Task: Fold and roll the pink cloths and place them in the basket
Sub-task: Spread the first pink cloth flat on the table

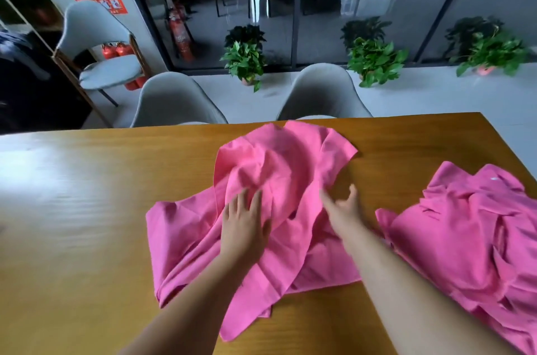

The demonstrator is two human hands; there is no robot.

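Crumpled pink cloth (279, 160) lies on the counter (87, 238); left hand (244, 221) presses flat on it; right hand (343, 206) splayed, blurred; neither grip holds anything; smooth creases toward twelve o'clock before folding; second heap (465, 224) lies at three o'clock.

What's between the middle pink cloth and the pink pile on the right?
Bare wooden table and the person's right forearm crossing the gap, seen in the head view.

Bright light glares white on the table (43, 168) at left; the right hand (343, 209) is motion-blurred (fingers (327, 198) smeared), and wide-angle distortion bends the edges.
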